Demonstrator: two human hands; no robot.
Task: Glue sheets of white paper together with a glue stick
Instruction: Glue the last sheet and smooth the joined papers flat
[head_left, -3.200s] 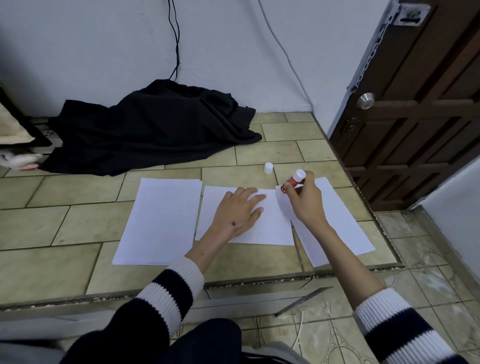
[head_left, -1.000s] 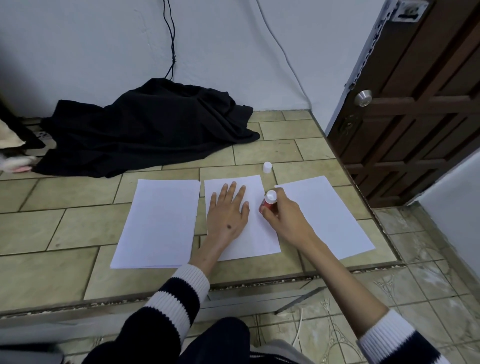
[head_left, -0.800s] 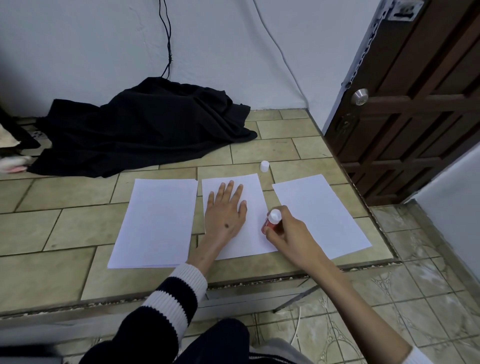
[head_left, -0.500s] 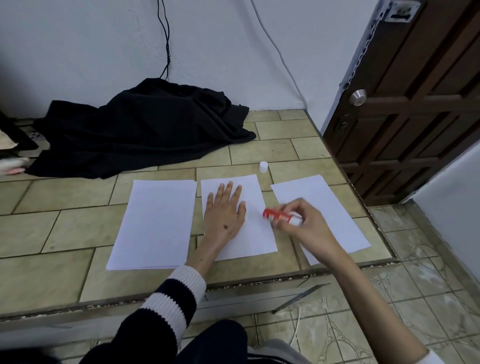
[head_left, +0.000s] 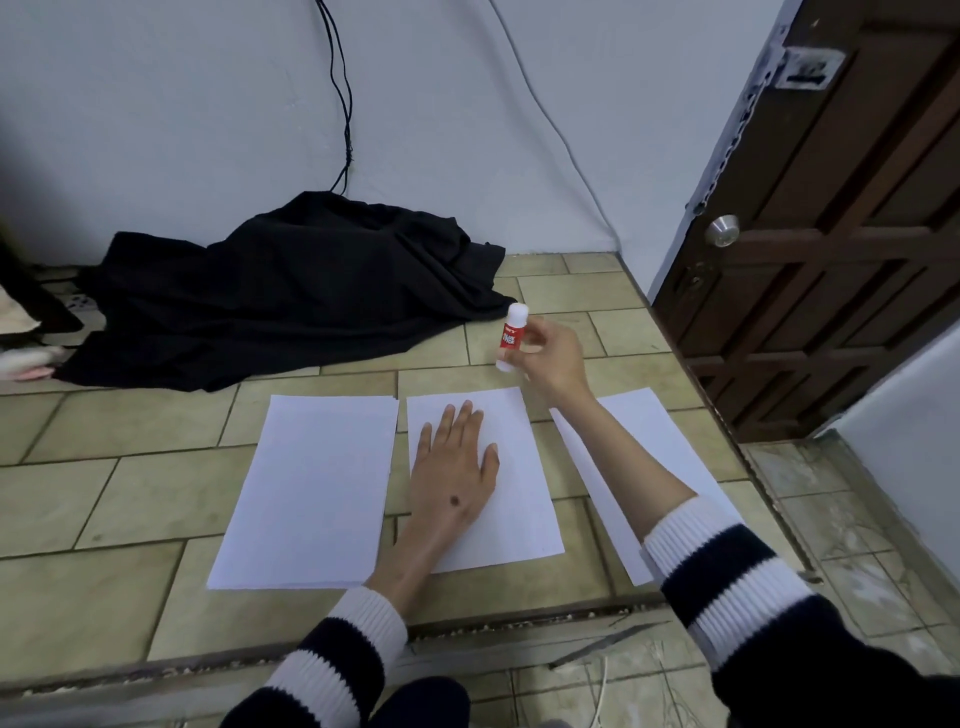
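The right hand (head_left: 548, 358) pinches the glue stick (head_left: 511, 338) between thumb and curled fingertips, gripping it along its right side at about mid-length. The stick stands nearly upright, its long axis running from 6 to 12 o'clock with a slight lean toward 1; a white end points up and the other white end points down, with the red label band between them. Whether the lower end touches the floor (head_left: 104, 499) or the cap cannot be told. The stick sits just beyond the far right corner of the middle sheet (head_left: 519, 509), at about 1 o'clock from the left hand (head_left: 454, 467). That left hand lies flat, palm down, fingers straight and slightly spread, pressing the middle sheet; its fingertips point toward 12. At 9 o'clock from it lies the left stack (head_left: 311, 488), just beside the middle sheet. At 3 o'clock lies the right sheet (head_left: 644, 426), skewed, partly under the right forearm. Both wrists wear striped cuffs. Farther out, at 11 o'clock, a black cloth (head_left: 280, 291) is heaped against the wall; at 2 o'clock stands a brown door (head_left: 831, 260).
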